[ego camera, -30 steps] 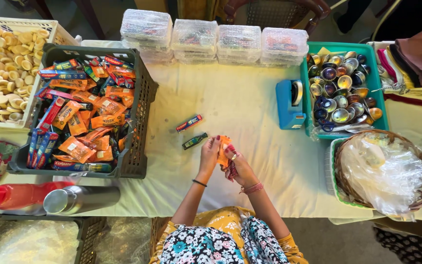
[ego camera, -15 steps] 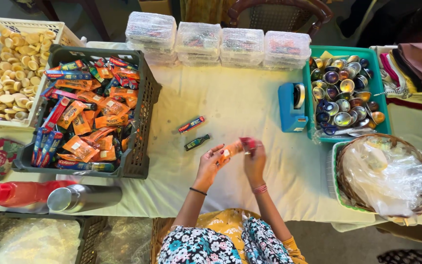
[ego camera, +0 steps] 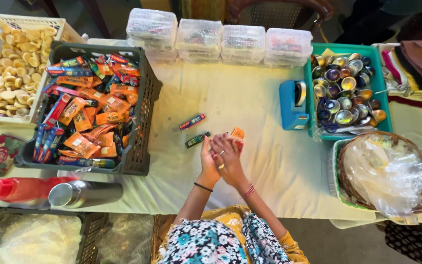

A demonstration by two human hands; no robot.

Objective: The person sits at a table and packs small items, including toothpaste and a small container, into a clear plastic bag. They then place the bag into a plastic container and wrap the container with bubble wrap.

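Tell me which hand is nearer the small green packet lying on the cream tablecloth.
Left. The left hand sits just right of and below the small green packet; the right hand lies farther right, overlapping the left, with an orange sachet showing above them.

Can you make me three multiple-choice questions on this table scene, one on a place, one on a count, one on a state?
1. Where is the blue tape dispenser?
A. Just left of the green tray of shiny cups
B. Inside the dark crate
C. On top of the wicker basket

2. How many small wrapped sticks lie loose on the cloth between the dark crate and the hands?
A. Five
B. None
C. Two

3. How are the hands placed?
A. Far apart at the table's edges
B. Close together, holding a small orange packet
C. Both inside the white basket

Answers: 1 A, the dispenser stands against the tray's left wall. 2 C, one red-and-blue stick and one green stick. 3 B, the left hand and right hand meet over the cloth, with the packet at their fingertips.
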